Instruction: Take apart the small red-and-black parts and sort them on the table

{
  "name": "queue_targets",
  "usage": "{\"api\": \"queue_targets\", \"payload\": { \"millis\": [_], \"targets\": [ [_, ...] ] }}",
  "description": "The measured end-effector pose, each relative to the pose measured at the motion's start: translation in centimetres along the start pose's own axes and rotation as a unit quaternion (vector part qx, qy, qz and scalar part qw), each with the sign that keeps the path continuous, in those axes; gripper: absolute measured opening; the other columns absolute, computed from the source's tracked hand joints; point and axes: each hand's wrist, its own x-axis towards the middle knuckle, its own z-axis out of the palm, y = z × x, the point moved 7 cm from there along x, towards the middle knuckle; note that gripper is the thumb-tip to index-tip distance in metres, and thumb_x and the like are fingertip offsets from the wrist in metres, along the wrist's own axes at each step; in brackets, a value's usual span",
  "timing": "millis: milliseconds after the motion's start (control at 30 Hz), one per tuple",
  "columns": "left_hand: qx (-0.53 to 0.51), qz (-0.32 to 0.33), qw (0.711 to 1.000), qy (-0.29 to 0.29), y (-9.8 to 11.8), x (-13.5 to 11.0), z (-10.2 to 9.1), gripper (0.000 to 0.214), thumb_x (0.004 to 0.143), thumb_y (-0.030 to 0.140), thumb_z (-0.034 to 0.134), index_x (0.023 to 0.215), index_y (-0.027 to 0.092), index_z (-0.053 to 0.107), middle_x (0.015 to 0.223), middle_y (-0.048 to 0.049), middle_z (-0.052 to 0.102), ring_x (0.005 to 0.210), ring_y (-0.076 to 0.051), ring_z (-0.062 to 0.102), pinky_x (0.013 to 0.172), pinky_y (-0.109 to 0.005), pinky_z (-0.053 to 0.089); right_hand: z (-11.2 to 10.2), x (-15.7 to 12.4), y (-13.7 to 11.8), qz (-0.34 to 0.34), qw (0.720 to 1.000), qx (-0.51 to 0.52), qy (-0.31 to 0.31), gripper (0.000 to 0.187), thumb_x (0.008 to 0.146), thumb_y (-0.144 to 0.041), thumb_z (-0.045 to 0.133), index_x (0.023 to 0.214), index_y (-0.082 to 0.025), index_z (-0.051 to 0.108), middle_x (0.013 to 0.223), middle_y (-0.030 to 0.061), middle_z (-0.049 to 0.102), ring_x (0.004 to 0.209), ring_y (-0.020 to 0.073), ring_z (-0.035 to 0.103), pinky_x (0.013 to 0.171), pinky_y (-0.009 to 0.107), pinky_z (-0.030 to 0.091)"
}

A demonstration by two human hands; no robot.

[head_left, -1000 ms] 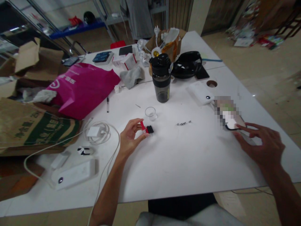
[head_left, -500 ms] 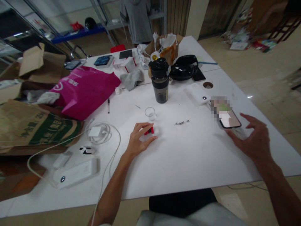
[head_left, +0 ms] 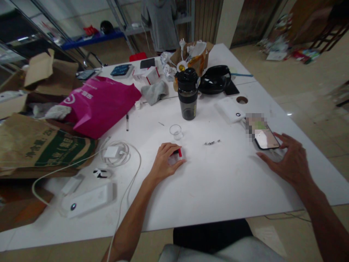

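My left hand is curled around a small red-and-black block, close to the table surface. Its fingers cover most of the block, and the thumb stretches out below it. Just beyond stands a small clear cup. Several tiny metal pieces lie in a short row to the right of the left hand. My right hand is open beside a phone with a lit screen. Its index finger reaches the phone's right edge, while the thumb is spread apart near the lower left corner.
A dark tumbler stands behind the cup. A white power bank lies beyond the phone. Leftward are a pink bag, a coiled white cable, another power bank and a pen. A person in grey is at the back.
My left hand has shifted slightly right, and the red-and-black block has turned and moved right with it. My right hand has moved left and up, bringing its fingers to the phone's edge.
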Motion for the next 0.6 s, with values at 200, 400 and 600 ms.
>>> {"api": "queue_targets", "payload": {
  "millis": [200,400,600],
  "targets": [
    [0.023,-0.027,0.999,-0.032,-0.1,-0.1,0.3,0.049,0.102,0.050,0.095,0.142,0.027,0.078,0.135,-0.0141,0.083,0.131,-0.037,0.073,0.120,-0.062,0.059,0.0,0.1,-0.2,-0.011,1.000,0.019,0.011,0.107,0.099,-0.084,0.078,0.184,-0.026,0.049,0.155,0.0270,0.071,0.149,0.0596,0.069,0.122,0.087,0.053],
    [0.025,-0.034,0.998,-0.038,-0.3,-0.1,0.4,0.049,0.102,0.049,0.096,0.140,0.027,0.077,0.136,-0.0140,0.082,0.133,-0.037,0.071,0.120,-0.062,0.060,0.2,-0.2,0.4,-0.011,1.000,0.010,0.013,0.112,0.098,-0.087,0.078,0.185,-0.025,0.046,0.151,0.0258,0.072,0.151,0.0577,0.068,0.124,0.084,0.053],
    [0.031,-0.034,0.998,-0.032,-0.3,-0.1,0.3,0.048,0.103,0.049,0.095,0.141,0.026,0.076,0.137,-0.0141,0.081,0.135,-0.037,0.069,0.122,-0.062,0.058,0.4,-0.2,0.8,-0.009,1.000,-0.004,0.006,0.114,0.097,-0.090,0.075,0.185,-0.025,0.046,0.154,0.0257,0.072,0.152,0.0563,0.068,0.124,0.082,0.055]
  ]
}}
